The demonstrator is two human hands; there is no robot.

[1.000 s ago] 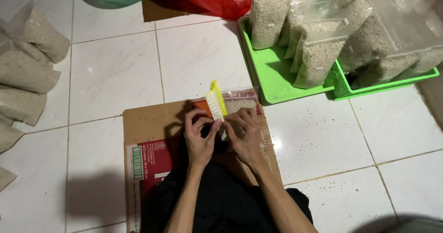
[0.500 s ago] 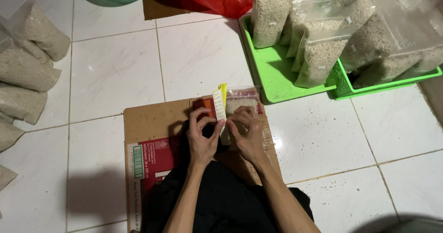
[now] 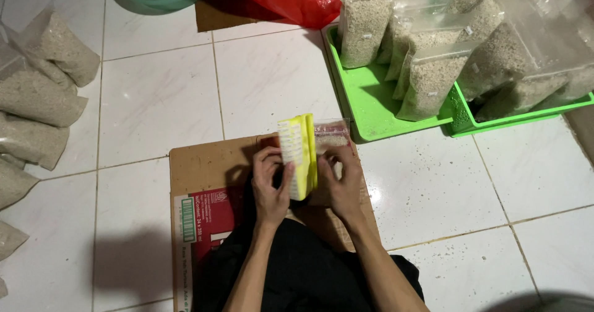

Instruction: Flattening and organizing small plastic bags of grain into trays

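Observation:
Both hands meet over a flattened cardboard sheet (image 3: 204, 170) on the tiled floor. My left hand (image 3: 270, 185) grips the side of a yellow plastic tool (image 3: 299, 154) with a white toothed face, held upright. My right hand (image 3: 342, 185) presses against the tool's other side and rests on a small clear bag of pale grain (image 3: 331, 137) that lies behind it on the cardboard. Most of that bag is hidden by the tool and my fingers.
Green trays (image 3: 377, 111) at the upper right hold several filled clear grain bags (image 3: 427, 80). More filled bags (image 3: 37, 102) are piled along the left edge. A red plastic bag (image 3: 297, 0) and a teal basin (image 3: 154, 3) sit at the top.
The yellow tool has been lifted and turned more upright between my hands. My fingers have shifted up along its sides.

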